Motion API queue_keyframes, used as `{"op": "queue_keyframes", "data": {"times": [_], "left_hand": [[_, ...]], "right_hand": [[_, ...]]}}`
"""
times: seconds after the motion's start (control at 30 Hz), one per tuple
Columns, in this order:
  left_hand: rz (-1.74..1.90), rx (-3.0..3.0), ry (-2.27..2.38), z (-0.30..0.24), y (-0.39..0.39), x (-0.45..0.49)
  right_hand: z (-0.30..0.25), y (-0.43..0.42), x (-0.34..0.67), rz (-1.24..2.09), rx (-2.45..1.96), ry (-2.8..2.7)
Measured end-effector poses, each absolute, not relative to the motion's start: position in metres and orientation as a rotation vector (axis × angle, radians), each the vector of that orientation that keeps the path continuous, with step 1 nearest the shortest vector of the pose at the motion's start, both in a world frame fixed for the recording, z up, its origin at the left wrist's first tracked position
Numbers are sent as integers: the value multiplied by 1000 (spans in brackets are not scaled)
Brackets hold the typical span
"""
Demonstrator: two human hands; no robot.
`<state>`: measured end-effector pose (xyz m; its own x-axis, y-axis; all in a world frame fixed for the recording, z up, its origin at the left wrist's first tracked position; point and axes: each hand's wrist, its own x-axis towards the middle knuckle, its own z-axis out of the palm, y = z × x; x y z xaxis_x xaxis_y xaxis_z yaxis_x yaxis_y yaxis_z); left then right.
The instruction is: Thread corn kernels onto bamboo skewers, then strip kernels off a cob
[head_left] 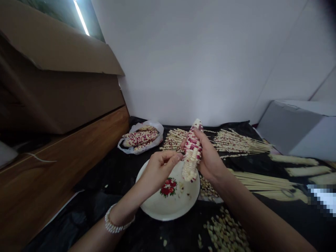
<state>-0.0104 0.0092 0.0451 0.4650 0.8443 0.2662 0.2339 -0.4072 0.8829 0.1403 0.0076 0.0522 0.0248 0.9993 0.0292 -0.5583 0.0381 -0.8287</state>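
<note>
My right hand [207, 157] grips a red-and-white corn cob [192, 151], held upright and a little tilted above a white plate [157, 206] with a red flower print. My left hand [160, 169] is beside the cob, fingers curled and thumb touching its lower left side. A pearl bracelet [115, 224] is on my left wrist. A few loose kernels lie on the plate.
A plastic bag with more cobs [140, 138] lies at the back left. Skewers threaded with kernels [236, 141] and bare sticks [265, 182] spread to the right. Loose kernels [223, 231] lie on the black sheet. A cardboard box [52, 70] and a wooden board stand left, a grey box [299, 127] right.
</note>
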Motion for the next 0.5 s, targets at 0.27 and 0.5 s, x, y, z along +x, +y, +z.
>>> {"op": "queue_keyframes", "data": {"times": [0.27, 0.5], "left_hand": [[971, 1986, 947, 52, -11, -1], [862, 2250, 1110, 47, -14, 2]], "right_hand": [[48, 10, 139, 1213, -766, -795], [38, 8, 135, 1118, -829, -880]]}}
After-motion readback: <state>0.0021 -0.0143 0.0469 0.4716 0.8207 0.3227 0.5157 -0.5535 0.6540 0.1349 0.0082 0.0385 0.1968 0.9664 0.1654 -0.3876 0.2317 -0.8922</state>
